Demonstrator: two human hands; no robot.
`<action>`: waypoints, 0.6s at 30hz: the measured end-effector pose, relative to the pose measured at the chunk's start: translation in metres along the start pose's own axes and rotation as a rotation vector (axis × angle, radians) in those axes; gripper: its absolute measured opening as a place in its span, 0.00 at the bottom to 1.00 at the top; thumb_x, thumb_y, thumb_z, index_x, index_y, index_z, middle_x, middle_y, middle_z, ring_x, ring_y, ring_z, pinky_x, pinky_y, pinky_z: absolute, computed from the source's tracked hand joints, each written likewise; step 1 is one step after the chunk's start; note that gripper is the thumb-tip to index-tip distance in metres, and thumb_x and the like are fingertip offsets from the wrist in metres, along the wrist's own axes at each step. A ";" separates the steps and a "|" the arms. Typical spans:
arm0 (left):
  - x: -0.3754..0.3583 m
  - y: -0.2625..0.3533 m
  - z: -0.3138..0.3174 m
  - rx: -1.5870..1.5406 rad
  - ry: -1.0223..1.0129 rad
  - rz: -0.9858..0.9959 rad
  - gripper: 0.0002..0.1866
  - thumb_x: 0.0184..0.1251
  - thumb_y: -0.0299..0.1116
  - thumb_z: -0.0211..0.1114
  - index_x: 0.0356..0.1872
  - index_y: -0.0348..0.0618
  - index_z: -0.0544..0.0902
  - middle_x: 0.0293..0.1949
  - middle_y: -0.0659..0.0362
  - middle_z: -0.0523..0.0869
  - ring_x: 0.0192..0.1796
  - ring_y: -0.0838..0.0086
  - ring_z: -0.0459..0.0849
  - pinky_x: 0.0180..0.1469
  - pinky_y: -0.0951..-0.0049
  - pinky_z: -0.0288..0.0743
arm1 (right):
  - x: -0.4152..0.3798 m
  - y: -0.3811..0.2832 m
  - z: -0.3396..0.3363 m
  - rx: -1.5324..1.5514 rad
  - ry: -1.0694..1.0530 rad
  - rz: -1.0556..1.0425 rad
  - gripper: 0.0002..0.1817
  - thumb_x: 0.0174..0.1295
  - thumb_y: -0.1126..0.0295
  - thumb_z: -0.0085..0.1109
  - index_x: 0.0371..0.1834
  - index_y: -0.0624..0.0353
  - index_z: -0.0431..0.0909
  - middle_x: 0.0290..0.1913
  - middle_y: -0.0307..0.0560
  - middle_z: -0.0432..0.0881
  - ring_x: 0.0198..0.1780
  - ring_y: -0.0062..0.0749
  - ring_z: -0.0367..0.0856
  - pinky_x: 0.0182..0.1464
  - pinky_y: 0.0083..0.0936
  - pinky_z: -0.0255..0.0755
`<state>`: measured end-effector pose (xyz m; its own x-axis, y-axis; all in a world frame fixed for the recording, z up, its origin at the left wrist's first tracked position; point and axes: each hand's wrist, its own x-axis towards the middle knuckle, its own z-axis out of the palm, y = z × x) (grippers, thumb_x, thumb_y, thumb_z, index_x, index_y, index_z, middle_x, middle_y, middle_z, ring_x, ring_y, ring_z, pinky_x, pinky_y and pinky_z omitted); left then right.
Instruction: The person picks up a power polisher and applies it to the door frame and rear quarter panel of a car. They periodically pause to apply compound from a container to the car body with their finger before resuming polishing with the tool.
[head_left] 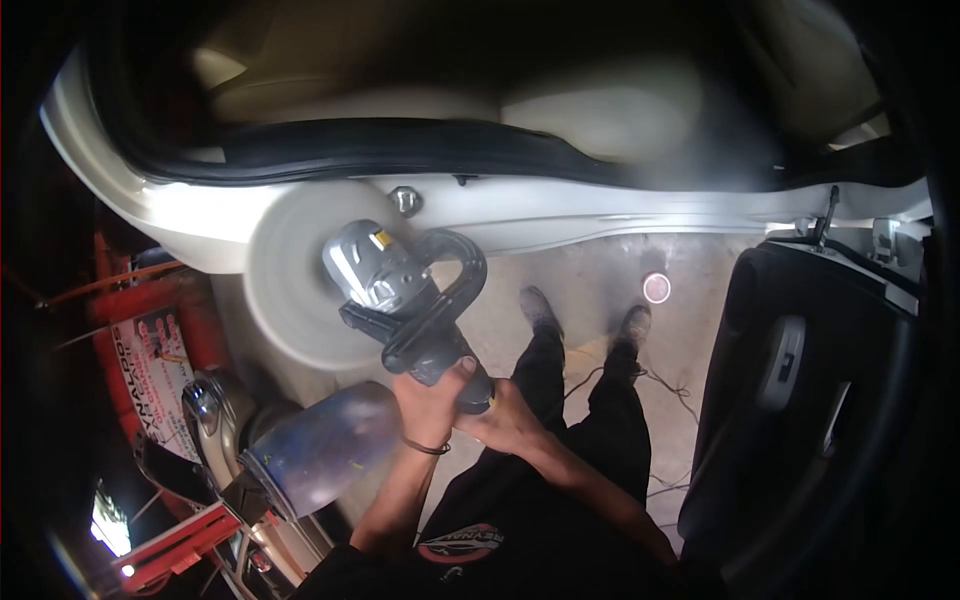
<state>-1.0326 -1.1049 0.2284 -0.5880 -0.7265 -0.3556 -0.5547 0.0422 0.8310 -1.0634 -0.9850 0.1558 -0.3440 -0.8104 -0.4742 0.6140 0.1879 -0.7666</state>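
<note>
Both my hands are wrapped around the rear of a grey and black power polisher (pixel 382 285) with a looped black handle. My left hand (pixel 430 400) grips the body with its thumb on top. My right hand (pixel 508 418) closes around the tail end. At the front, a large white round pad (pixel 285 285) is blurred as if spinning. It overlaps the white car door sill (pixel 540 215) near a metal door striker (pixel 405 201).
An opened car door (pixel 790 370) with a black inner panel stands at my right. On the floor lie a small round thing with a pale rim (pixel 656 288) and a cord (pixel 665 385). A bluish translucent container (pixel 330 440) and a motorcycle (pixel 215 415) are at my left.
</note>
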 end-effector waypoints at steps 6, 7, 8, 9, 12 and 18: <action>-0.025 -0.042 0.037 -0.049 -0.050 -0.030 0.14 0.69 0.27 0.75 0.53 0.35 0.87 0.48 0.59 0.91 0.48 0.74 0.88 0.53 0.69 0.84 | -0.024 0.046 -0.030 -0.087 0.194 -0.181 0.26 0.58 0.58 0.86 0.49 0.69 0.89 0.43 0.56 0.96 0.49 0.39 0.97 0.53 0.37 0.86; -0.028 -0.046 0.043 -0.044 -0.049 -0.035 0.14 0.69 0.27 0.75 0.53 0.35 0.87 0.48 0.59 0.91 0.48 0.74 0.88 0.53 0.69 0.84 | -0.029 0.054 -0.036 -0.082 0.192 -0.178 0.26 0.58 0.58 0.86 0.49 0.69 0.89 0.43 0.56 0.96 0.49 0.39 0.97 0.53 0.37 0.86; -0.032 -0.050 0.049 -0.087 -0.073 -0.072 0.15 0.70 0.28 0.77 0.54 0.36 0.89 0.48 0.58 0.93 0.49 0.73 0.90 0.54 0.68 0.85 | -0.036 0.054 -0.042 -0.084 0.196 -0.063 0.25 0.58 0.58 0.86 0.49 0.68 0.89 0.43 0.56 0.96 0.50 0.40 0.97 0.53 0.37 0.87; -0.035 -0.054 0.054 -0.133 -0.097 -0.105 0.15 0.70 0.30 0.79 0.55 0.37 0.90 0.48 0.58 0.94 0.50 0.72 0.92 0.55 0.67 0.85 | -0.041 0.056 -0.049 -0.088 0.200 0.049 0.25 0.58 0.59 0.86 0.49 0.68 0.90 0.43 0.56 0.96 0.51 0.41 0.98 0.53 0.37 0.87; -0.038 -0.069 0.067 -0.126 -0.196 -0.145 0.16 0.71 0.30 0.79 0.56 0.36 0.90 0.49 0.58 0.94 0.51 0.72 0.92 0.56 0.67 0.85 | -0.057 0.090 -0.056 -0.158 0.236 0.052 0.27 0.58 0.59 0.84 0.55 0.64 0.89 0.45 0.56 0.96 0.51 0.42 0.97 0.55 0.38 0.87; -0.019 -0.073 0.116 -0.341 -0.289 -0.243 0.10 0.69 0.25 0.78 0.48 0.39 0.87 0.41 0.62 0.90 0.45 0.79 0.89 0.49 0.71 0.85 | -0.066 0.090 -0.082 -0.018 0.369 0.198 0.20 0.58 0.66 0.82 0.49 0.66 0.89 0.41 0.52 0.95 0.46 0.36 0.95 0.52 0.35 0.87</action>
<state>-1.0495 -1.0147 0.1245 -0.6317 -0.4658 -0.6196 -0.4999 -0.3661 0.7849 -1.0437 -0.8695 0.0827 -0.4544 -0.5053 -0.7336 0.6821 0.3324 -0.6514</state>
